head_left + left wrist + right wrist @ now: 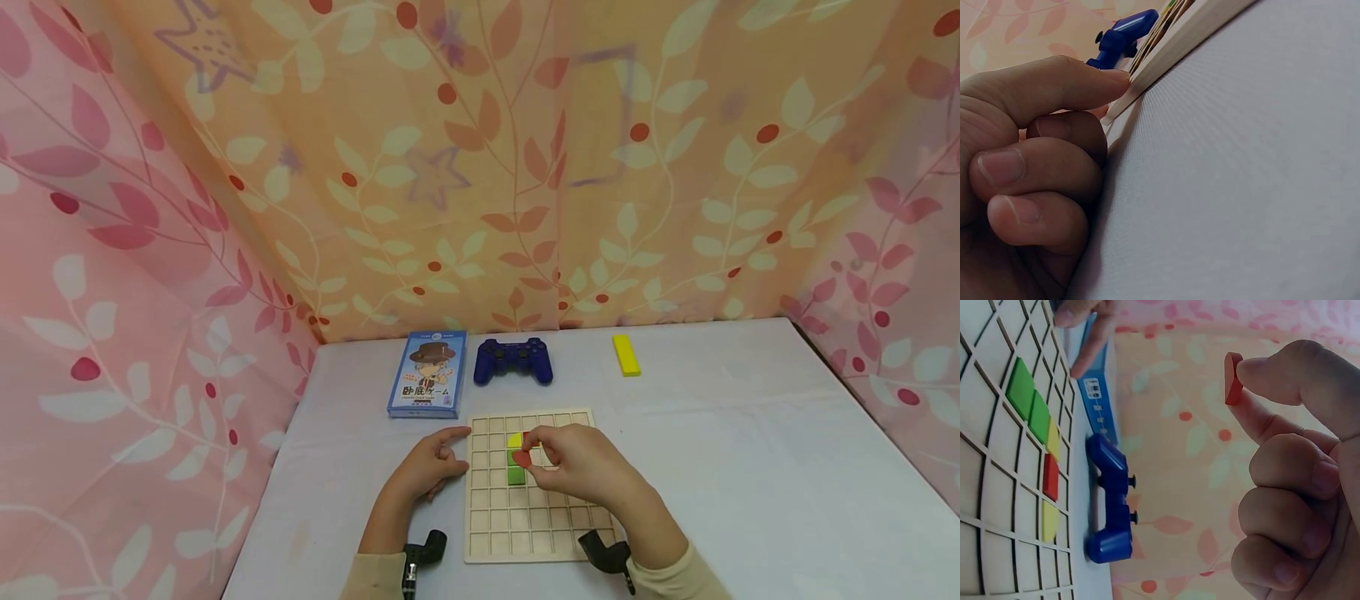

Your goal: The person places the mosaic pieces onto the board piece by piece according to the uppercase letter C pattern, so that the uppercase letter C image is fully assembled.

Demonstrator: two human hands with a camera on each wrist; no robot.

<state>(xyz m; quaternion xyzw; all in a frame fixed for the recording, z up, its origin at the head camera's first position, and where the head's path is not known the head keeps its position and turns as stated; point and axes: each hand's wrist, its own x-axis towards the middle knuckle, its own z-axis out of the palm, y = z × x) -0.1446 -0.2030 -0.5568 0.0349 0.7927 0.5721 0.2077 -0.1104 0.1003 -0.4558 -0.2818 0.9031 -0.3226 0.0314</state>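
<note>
Piece of red colour (1232, 378) is pinched between thumb and index finger of the right hand (581, 460), above the wooden board (489, 521), near two green squares (516, 476). The left hand (426, 462), its index finger and thumb stretched out, touches the board's left side.

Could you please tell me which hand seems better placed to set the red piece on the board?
Probably the right hand: it pinches the red piece over the board, while the left hand is at the board's left edge, with no piece showing.
</note>
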